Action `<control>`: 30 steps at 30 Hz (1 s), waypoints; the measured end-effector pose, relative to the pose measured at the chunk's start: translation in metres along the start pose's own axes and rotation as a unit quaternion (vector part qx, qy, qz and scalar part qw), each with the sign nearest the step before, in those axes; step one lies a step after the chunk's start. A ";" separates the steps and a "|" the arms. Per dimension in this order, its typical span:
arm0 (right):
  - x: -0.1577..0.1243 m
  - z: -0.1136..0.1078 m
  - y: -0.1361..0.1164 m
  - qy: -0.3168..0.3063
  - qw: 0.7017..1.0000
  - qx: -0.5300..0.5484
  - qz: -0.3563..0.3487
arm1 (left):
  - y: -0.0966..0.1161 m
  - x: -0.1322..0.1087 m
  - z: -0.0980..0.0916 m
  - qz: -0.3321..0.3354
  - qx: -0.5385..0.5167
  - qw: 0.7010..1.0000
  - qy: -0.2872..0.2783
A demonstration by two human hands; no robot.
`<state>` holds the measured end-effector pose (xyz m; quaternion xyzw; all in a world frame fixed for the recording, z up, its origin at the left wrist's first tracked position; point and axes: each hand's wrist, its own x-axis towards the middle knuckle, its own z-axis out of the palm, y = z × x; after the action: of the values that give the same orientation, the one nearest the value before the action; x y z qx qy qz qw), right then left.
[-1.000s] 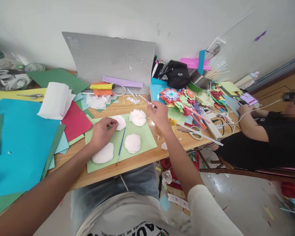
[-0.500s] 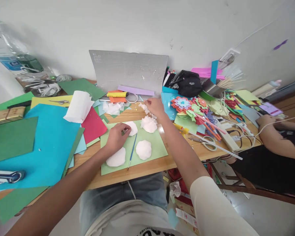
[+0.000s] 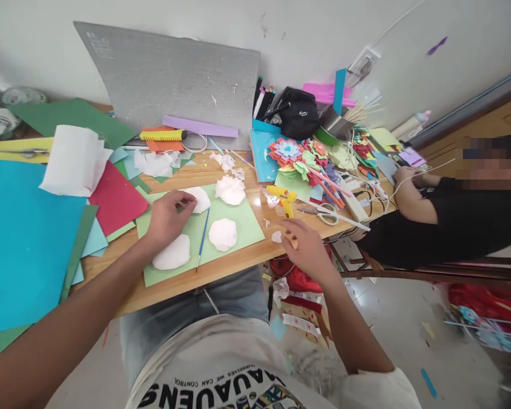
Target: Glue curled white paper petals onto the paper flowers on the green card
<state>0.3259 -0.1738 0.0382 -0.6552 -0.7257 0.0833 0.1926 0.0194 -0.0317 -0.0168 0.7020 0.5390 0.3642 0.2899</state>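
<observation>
My left hand [image 3: 169,216] is closed, its thumb and fingers pinched at the edge of a white paper piece [image 3: 201,200] on the light green sheet [image 3: 242,227]. My right hand [image 3: 307,250] reaches over the table's front edge with fingers apart, just below a yellow glue gun [image 3: 283,197]. A small white paper scrap [image 3: 276,236] lies by its fingertips. Also on the green sheet are a crumpled white paper puff [image 3: 230,190], a rounded white piece [image 3: 222,234], another white piece [image 3: 172,253] partly under my left wrist, and a thin blue paintbrush [image 3: 202,238].
Scissors [image 3: 326,214] and layered paper flowers [image 3: 288,149] lie to the right. A grey board [image 3: 183,79] leans on the wall. Coloured paper and a white paper roll [image 3: 73,162] cover the left side. A co-worker's arm [image 3: 415,199] rests at the far right.
My right hand has moved from the torn white paper at the back to the front right edge, near the glue gun. The view has turned right; my left hand stays at the white piece.
</observation>
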 end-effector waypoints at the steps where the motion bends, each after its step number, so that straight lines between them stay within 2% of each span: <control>1: -0.006 0.006 0.007 -0.021 1.000 -0.022 0.008 | 0.000 0.000 0.000 -0.001 0.000 1.000 0.003; 3: -0.008 0.016 0.016 -0.046 0.997 -0.053 0.015 | -0.001 0.000 0.000 -0.007 -0.005 1.000 0.007; 6: 0.001 0.027 0.021 -0.050 0.996 -0.075 0.026 | -0.003 0.001 0.000 -0.021 -0.012 1.000 0.004; 10: 0.004 0.033 0.024 -0.057 0.996 -0.055 0.034 | -0.004 0.001 0.000 -0.024 -0.009 1.000 0.004; 13: 0.005 0.033 0.022 -0.026 0.999 0.008 0.039 | -0.002 0.000 0.000 -0.020 -0.010 1.000 0.001; 15: 0.018 0.031 0.013 0.014 0.998 0.053 0.031 | -0.001 0.000 -0.001 -0.017 -0.012 1.000 -0.005; 18: 0.065 0.031 -0.012 0.071 0.994 0.081 -0.017 | 0.002 -0.001 -0.002 -0.020 -0.012 1.000 -0.009; 21: 0.140 0.043 -0.041 0.089 0.992 0.068 -0.067 | 0.001 -0.001 -0.002 -0.023 -0.010 1.000 -0.012; 23: 0.192 0.059 -0.059 0.089 0.990 0.062 -0.087 | -0.001 -0.001 -0.002 -0.017 -0.008 1.000 -0.017; 25: 0.234 0.079 -0.076 0.050 0.992 0.060 -0.095 | -0.003 -0.001 -0.002 -0.007 -0.010 1.000 -0.023; 28: 0.265 0.099 -0.092 -0.034 0.991 0.074 -0.109 | -0.004 -0.002 -0.003 -0.001 -0.016 0.999 -0.028; 30: 0.260 0.096 -0.092 -0.054 0.987 0.092 -0.117 | -0.003 -0.002 -0.003 -0.005 -0.017 0.999 -0.028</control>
<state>0.1868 0.0824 0.0288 -0.5399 -0.7959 0.1619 0.2211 0.0151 -0.0328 -0.0176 0.7040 0.5281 0.3518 0.3189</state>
